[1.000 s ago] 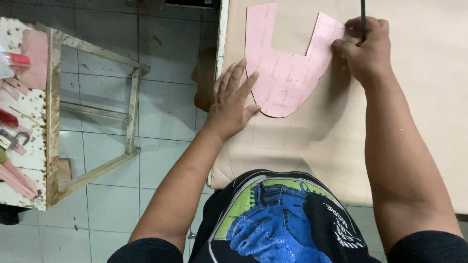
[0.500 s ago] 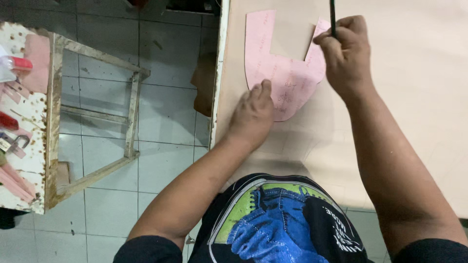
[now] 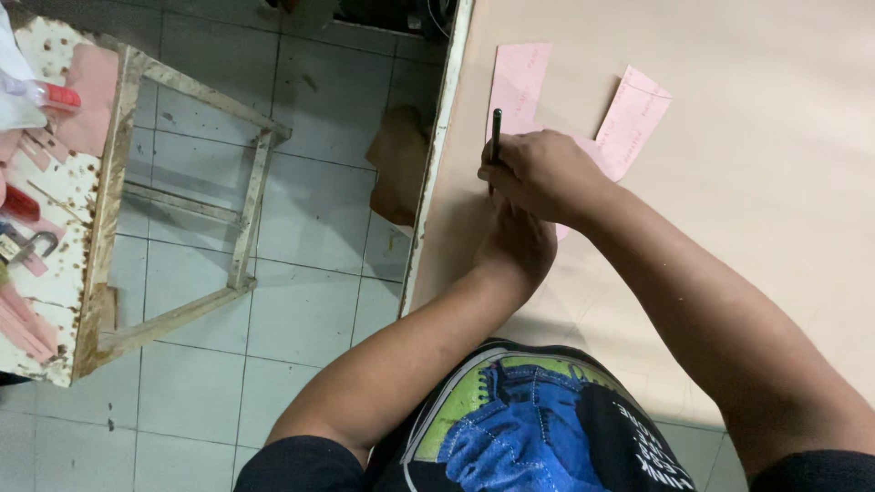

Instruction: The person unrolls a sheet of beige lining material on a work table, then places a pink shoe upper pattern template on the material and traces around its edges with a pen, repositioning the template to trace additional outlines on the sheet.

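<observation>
Head view shows the right hand (image 3: 538, 173) closed around a dark pen (image 3: 496, 146), its tip at the left edge of a pink U-shaped pattern piece (image 3: 629, 118) lying on the beige tabletop (image 3: 775, 182). The left hand (image 3: 515, 246) presses beside it, mostly hidden under the right; its grip cannot be told. Tracing well likely needs firm pressure on the pattern and the pen upright against its edge. Crossed wrists hide the lower curve. A worn wooden stool (image 3: 118, 182) stands well apart on the tiled floor (image 3: 310, 301).
</observation>
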